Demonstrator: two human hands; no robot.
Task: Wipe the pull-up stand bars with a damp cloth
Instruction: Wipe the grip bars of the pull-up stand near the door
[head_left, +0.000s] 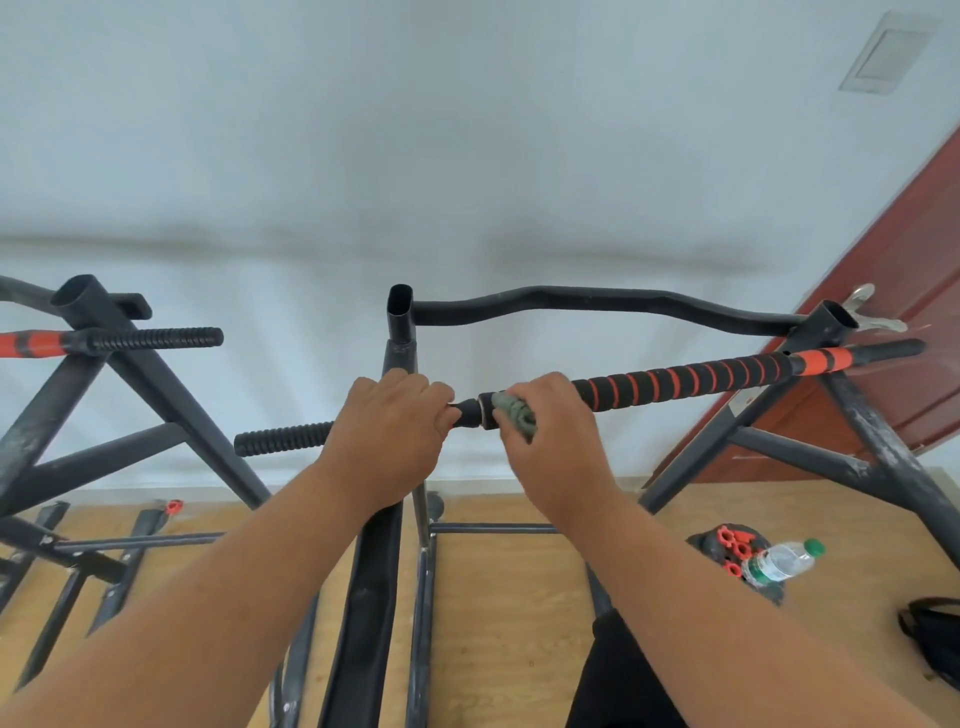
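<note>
Two hands on one bar (675, 382), each with its own job. Left hand (392, 431) wrapped round the bar just left of the bare black joint, fingers curled over the top, most likely to hold the bar steady against the rubbing. Right hand (553, 431) closed on a bunched green cloth (514, 413), pressing it against the bar just right of that joint, at the start of the black-and-orange spiral grip. Cloth gathered into a wad rather than spread flat, probably to wrap a round tube and reach the groove at the joint. Dampness not readable from here.

Beyond the left hand along the bar: a ribbed black end grip (283, 439), untouched by the cloth at this moment. Beyond the right hand along the bar: the long spiral grip, then an orange band, then a black tip near the red door (893, 270). Behind the bar: a wavy black top bar (597, 301) joining two open-ended uprights. Far left of the bar: a second stand (93, 332) with a matching ribbed grip. Below the bar, on the wooden floor (514, 623): a water bottle (782, 561) beside some orange knobs, perhaps the source of water for the cloth, though nothing confirms that.

Judged stage: early to middle, with the spiral grip and top bar likely left to do.
</note>
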